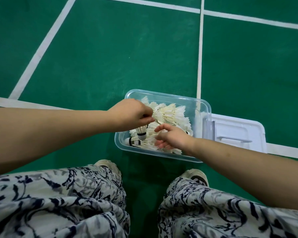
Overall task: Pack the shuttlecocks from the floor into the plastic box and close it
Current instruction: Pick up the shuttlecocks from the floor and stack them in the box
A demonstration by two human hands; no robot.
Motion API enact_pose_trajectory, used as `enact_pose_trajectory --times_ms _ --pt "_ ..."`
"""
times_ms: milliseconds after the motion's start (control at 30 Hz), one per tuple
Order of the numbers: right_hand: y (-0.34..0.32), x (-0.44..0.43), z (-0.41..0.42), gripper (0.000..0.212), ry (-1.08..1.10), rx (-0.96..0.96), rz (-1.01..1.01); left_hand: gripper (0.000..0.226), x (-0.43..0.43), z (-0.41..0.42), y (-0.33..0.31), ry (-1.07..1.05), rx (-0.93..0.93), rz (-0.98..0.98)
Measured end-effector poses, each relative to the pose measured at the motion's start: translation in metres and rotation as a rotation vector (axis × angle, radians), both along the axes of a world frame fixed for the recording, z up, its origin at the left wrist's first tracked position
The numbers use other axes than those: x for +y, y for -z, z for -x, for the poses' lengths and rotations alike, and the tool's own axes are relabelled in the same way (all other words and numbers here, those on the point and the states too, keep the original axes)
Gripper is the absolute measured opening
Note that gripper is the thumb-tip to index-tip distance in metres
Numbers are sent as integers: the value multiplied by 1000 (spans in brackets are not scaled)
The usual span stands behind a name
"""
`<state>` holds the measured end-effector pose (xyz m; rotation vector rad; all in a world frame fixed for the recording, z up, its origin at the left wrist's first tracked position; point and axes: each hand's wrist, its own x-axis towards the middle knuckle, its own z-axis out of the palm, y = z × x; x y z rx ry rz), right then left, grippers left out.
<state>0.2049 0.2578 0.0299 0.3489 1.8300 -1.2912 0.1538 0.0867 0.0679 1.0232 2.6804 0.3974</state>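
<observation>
A clear plastic box (206, 107) stands open on the green floor in front of my feet, filled with several white feather shuttlecocks (170, 114). My left hand (132, 114) reaches over the box's left side and pinches the feathers of a shuttlecock at the top of the pile. My right hand (172, 138) is inside the box at its near side, fingers spread and curled over the shuttlecocks, holding none that I can see. Two shuttlecocks with black-banded cork bases (141, 134) lie near the box's left wall.
The box's white lid (239, 129) lies flat on the floor against the box's right side, handle up. White court lines cross the green floor. My two shoes (196, 176) and patterned trousers fill the bottom of the view.
</observation>
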Motion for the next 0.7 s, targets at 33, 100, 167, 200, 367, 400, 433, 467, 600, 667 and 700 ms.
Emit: enact_pose_trajectory --times_ms 33,100,167,200,367,400,433,467,600,667,700 --pt "0 2 0 14 -4 102 -77 35 1 0 0 9 10 -27" --pt "-3 7 -1 18 1 274 -184 40 6 0 -1 34 17 -78" --pt "-8 11 -1 29 5 388 -182 45 13 -3 -3 55 3 -106" --pt "-10 13 -1 37 -2 435 -157 47 17 -4 -4 69 -10 -117" --pt "-17 17 -4 51 -83 658 -156 45 33 -11 -10 191 -45 -207" --pt "-17 20 -5 46 -104 674 -181 45 35 -11 -10 206 -43 -201" --pt "-16 25 -6 38 -122 684 -201 48 36 -11 -9 213 -41 -180" --pt "-15 30 -8 30 -140 698 -224 49 37 -11 -8 216 -40 -154" --pt "-12 43 -13 22 -164 791 -317 45 38 -11 -7 239 -29 -103" --pt "-14 47 -14 17 -100 805 -311 41 40 -10 -6 224 31 -105" --pt "-15 50 -15 15 -78 795 -312 41 40 -9 -7 200 47 -97"
